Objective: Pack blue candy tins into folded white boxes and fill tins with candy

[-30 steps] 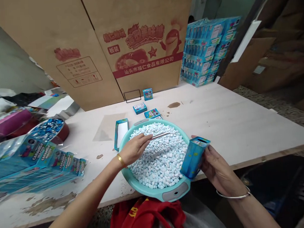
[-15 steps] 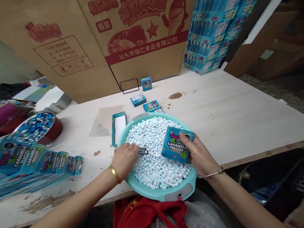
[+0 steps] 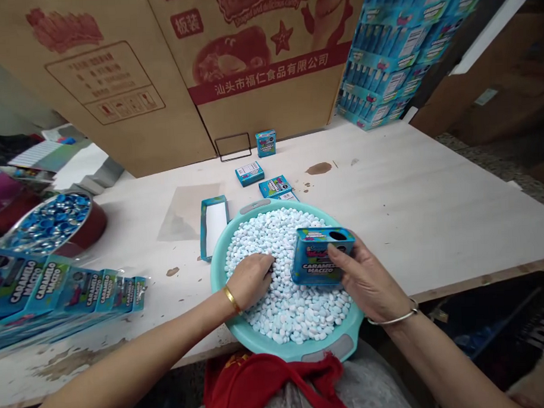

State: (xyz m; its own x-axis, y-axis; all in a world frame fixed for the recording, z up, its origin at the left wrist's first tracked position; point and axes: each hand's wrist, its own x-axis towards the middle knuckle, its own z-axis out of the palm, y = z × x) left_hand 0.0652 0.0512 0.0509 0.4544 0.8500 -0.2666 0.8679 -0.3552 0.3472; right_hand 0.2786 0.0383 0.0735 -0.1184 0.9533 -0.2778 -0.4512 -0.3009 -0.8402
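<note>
- Gripping the blue box (image 3: 319, 266) by one end, the right hand (image 3: 375, 283) has its thumb on the front, other fingers mostly hidden behind; the box is over the candies (image 3: 298, 316), a dark opening in its top.
- The left hand (image 3: 252, 281) has its fingers curled down at the candies; I cannot tell whether they hold anything.
- The candies fill the basin (image 3: 217, 271), which overhangs the near edge of the table (image 3: 432, 204).
- A tray (image 3: 204, 230) lies beside it.
</note>
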